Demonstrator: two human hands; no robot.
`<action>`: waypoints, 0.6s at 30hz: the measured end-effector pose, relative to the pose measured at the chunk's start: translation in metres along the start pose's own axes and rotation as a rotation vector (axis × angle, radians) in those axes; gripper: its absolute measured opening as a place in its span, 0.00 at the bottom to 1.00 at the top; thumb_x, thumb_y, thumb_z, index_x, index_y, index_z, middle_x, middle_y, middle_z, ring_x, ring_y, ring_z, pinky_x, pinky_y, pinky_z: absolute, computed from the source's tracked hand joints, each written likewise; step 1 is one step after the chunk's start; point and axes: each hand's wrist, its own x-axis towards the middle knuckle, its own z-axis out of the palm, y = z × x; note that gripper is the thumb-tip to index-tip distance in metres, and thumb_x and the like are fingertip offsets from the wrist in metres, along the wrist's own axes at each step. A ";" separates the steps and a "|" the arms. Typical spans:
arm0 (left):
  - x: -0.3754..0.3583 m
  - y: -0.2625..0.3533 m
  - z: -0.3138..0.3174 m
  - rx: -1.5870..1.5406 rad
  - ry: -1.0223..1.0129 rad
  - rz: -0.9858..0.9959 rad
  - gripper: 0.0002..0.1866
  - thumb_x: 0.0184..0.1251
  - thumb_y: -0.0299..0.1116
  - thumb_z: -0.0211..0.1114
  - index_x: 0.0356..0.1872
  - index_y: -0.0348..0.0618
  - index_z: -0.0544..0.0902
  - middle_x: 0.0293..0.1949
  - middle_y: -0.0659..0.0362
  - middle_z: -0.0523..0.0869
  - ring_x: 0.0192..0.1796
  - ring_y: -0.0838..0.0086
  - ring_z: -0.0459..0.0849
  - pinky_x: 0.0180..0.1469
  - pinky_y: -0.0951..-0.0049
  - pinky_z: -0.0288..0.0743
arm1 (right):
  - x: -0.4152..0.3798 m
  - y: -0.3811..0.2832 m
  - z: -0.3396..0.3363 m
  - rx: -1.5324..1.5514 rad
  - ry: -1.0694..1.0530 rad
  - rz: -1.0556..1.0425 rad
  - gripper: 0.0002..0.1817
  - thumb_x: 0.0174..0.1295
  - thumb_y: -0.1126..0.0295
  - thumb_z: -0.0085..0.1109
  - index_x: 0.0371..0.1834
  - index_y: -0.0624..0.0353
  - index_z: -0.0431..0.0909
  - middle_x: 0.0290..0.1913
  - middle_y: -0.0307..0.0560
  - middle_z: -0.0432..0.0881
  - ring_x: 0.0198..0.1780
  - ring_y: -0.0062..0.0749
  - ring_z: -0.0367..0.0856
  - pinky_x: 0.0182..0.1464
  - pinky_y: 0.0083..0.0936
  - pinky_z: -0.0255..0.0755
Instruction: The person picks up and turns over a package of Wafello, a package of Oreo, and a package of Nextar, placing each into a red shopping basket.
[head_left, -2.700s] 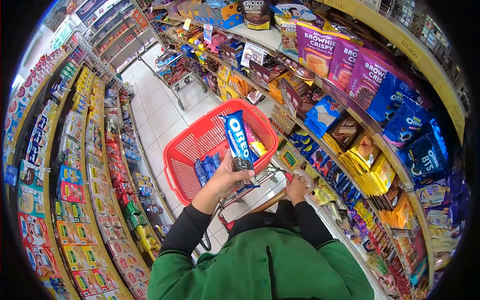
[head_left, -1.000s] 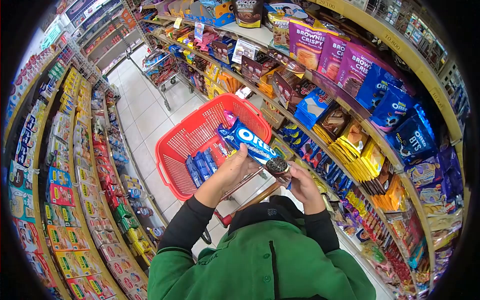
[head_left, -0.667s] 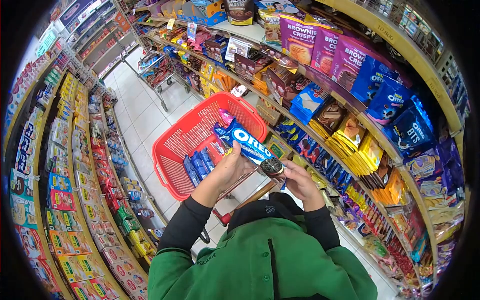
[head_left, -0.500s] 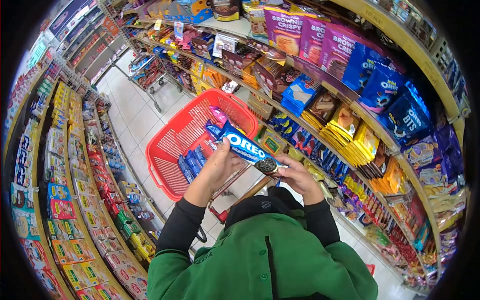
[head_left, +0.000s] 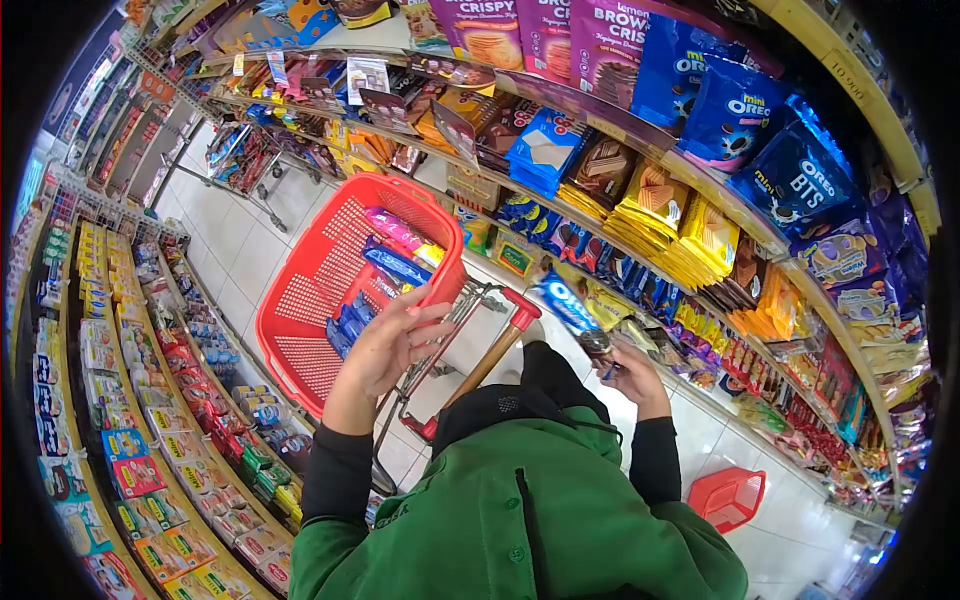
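Observation:
A blue Oreo cookie pack (head_left: 572, 305) stands tilted in my right hand (head_left: 636, 378), gripped at its lower end and a little blurred. It is in front of the lower shelf on the right. My left hand (head_left: 385, 345) holds nothing, and its fingers are apart. That hand hovers over the near right side of the red shopping basket (head_left: 290, 300), hiding part of it. Inside the basket lie a pink pack (head_left: 398, 232), a blue pack (head_left: 396, 265) and several small blue packs (head_left: 350, 323).
The basket rides on a metal cart with a red and wooden handle (head_left: 490, 358). Packed snack shelves (head_left: 690, 165) curve along the right, more shelves (head_left: 150, 400) along the left. A second red basket (head_left: 727, 498) sits on the tiled floor behind right. Another loaded cart (head_left: 265, 165) stands ahead.
The Oreo pack was held between both hands above the basket. My left hand has let go and opened; my right hand has carried the pack right, towards the shelf. The view has shifted.

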 end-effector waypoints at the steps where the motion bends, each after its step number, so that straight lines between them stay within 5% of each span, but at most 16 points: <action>1: 0.000 0.001 -0.002 -0.015 0.002 0.009 0.26 0.58 0.39 0.51 0.57 0.43 0.58 0.51 0.51 0.71 0.48 0.67 0.74 0.44 0.74 0.71 | -0.004 0.005 -0.017 0.022 0.057 0.010 0.19 0.54 0.64 0.52 0.46 0.61 0.65 0.39 0.45 0.74 0.38 0.29 0.74 0.39 0.27 0.70; 9: 0.001 0.008 -0.006 -0.137 0.040 0.026 0.23 0.59 0.35 0.49 0.55 0.38 0.61 0.49 0.49 0.72 0.47 0.66 0.75 0.45 0.73 0.71 | 0.020 0.042 -0.110 0.245 0.562 -0.039 0.14 0.53 0.61 0.53 0.40 0.55 0.70 0.36 0.46 0.74 0.36 0.33 0.73 0.34 0.24 0.70; 15: 0.010 0.010 -0.018 -0.195 0.130 0.023 0.24 0.57 0.34 0.49 0.55 0.38 0.61 0.49 0.49 0.72 0.47 0.65 0.75 0.47 0.72 0.71 | 0.094 0.022 -0.165 0.339 0.670 -0.176 0.13 0.54 0.66 0.54 0.40 0.58 0.68 0.41 0.51 0.71 0.39 0.38 0.72 0.40 0.27 0.72; 18: 0.016 0.009 -0.024 -0.210 0.193 0.014 0.24 0.56 0.33 0.49 0.55 0.37 0.60 0.49 0.49 0.72 0.47 0.64 0.76 0.48 0.70 0.70 | 0.134 0.008 -0.190 0.251 0.723 -0.139 0.10 0.56 0.68 0.51 0.39 0.59 0.67 0.36 0.44 0.73 0.38 0.31 0.72 0.39 0.25 0.73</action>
